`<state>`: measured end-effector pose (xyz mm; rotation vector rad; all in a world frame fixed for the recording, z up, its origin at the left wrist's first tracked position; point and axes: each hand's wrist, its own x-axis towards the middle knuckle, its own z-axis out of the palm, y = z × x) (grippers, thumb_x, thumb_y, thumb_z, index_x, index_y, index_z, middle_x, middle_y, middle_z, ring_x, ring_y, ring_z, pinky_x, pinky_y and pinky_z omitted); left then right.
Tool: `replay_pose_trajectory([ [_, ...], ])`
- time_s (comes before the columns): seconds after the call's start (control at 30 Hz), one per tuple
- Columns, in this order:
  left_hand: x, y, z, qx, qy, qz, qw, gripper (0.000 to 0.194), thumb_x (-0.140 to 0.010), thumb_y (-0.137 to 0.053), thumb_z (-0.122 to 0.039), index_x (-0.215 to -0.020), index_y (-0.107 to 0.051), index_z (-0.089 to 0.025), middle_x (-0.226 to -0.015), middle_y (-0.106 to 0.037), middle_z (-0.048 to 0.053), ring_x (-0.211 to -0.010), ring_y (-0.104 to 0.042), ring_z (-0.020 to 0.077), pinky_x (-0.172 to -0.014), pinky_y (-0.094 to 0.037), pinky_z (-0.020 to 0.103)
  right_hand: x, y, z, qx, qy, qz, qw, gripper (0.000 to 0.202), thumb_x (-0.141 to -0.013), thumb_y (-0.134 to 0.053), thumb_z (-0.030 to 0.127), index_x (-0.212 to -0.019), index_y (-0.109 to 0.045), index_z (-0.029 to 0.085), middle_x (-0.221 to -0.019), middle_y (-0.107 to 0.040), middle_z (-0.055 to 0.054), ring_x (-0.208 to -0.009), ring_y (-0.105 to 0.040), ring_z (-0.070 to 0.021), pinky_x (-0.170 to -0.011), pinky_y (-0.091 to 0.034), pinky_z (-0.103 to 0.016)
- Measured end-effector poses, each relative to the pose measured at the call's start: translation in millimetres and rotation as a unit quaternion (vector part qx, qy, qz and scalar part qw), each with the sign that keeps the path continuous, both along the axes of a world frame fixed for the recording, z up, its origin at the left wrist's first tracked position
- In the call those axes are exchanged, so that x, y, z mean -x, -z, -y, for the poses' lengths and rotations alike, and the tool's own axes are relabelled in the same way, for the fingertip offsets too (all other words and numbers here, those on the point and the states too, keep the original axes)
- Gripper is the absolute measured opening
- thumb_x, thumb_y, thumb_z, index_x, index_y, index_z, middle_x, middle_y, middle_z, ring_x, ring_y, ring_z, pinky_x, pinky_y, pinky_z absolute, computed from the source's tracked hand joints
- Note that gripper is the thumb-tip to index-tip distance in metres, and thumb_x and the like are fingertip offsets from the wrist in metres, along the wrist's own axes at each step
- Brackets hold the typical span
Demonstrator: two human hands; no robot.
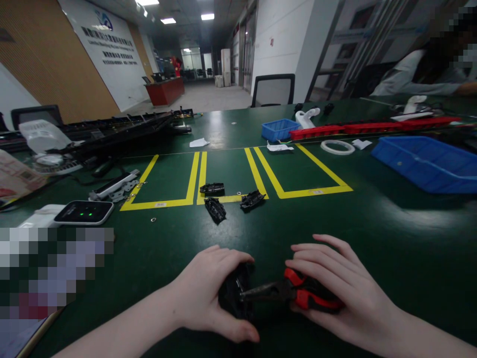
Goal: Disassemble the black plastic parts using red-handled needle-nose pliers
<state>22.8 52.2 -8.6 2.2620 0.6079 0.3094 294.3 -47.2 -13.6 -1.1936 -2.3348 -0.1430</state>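
Observation:
My left hand [214, 291] is closed around a black plastic part [234, 293] just above the near side of the green table. In my right hand [335, 278] is a pair of long-nose pliers [298, 293] with red and black handles. The pliers' narrow jaws point left and their tip meets the black part; whether they grip a piece of it I cannot tell. Farther off lie three similar black parts, one at the left [212, 189], one nearer me [215, 210] and one at the right [252, 199].
Yellow tape outlines [316, 192] mark the table [179, 231]. A big blue bin [428, 166], a small blue bin [278, 130], a tape roll [337, 147] and red strips [372, 128] lie right. Long black assemblies [126, 132] and a phone-like device [84, 213] are left. Another person sits far right.

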Motion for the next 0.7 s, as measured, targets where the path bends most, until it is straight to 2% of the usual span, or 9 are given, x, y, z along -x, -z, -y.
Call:
replay_pose_trajectory([
  [0.1,0.3,0.8,-0.4,-0.002,0.001,0.006,1.0,0.091,-0.064,-0.058,-0.088,-0.121,-0.063,-0.017,-0.103,-0.072,0.008,-0.084,-0.064,0.025,-0.081,-0.049,0.041,-0.1,0.5,1.6,-0.013,0.004,0.005,1.0,0.04,-0.09,-0.063,0.032,-0.128,-0.055,0.02,-0.112,-0.071,-0.007,-0.106,-0.067,-0.0213,-0.113,-0.033,-0.048],
  [0.33,0.2,3.3,-1.3,-0.001,0.007,0.011,1.0,0.093,-0.062,-0.054,-0.093,-0.117,-0.064,-0.018,-0.101,-0.072,0.008,-0.082,-0.064,0.0241,-0.077,-0.047,0.038,1.4,2.4,3.5,-0.023,0.006,0.007,1.0,0.039,-0.091,-0.062,0.033,-0.127,-0.057,0.019,-0.106,-0.071,-0.007,-0.098,-0.067,-0.0199,-0.11,-0.035,-0.049],
  [0.43,-0.3,3.8,-1.4,-0.004,0.007,0.013,1.0,0.092,-0.063,-0.053,-0.093,-0.116,-0.064,-0.018,-0.102,-0.072,0.008,-0.081,-0.064,0.0239,-0.075,-0.046,0.038,2.6,3.9,2.4,-0.014,0.009,-0.024,1.0,0.037,-0.094,-0.06,0.036,-0.127,-0.057,0.02,-0.105,-0.07,-0.007,-0.096,-0.067,-0.0196,-0.109,-0.035,-0.05],
  [0.7,-0.8,1.8,-1.8,-0.001,0.005,0.016,1.0,0.089,-0.064,-0.055,-0.091,-0.114,-0.065,-0.018,-0.099,-0.072,0.007,-0.079,-0.064,0.0234,-0.072,-0.045,0.038,-2.5,-3.0,-5.6,-0.01,-0.013,0.016,1.0,0.046,-0.086,-0.067,0.033,-0.128,-0.053,0.02,-0.104,-0.07,-0.008,-0.096,-0.068,-0.0208,-0.101,-0.045,-0.048],
])
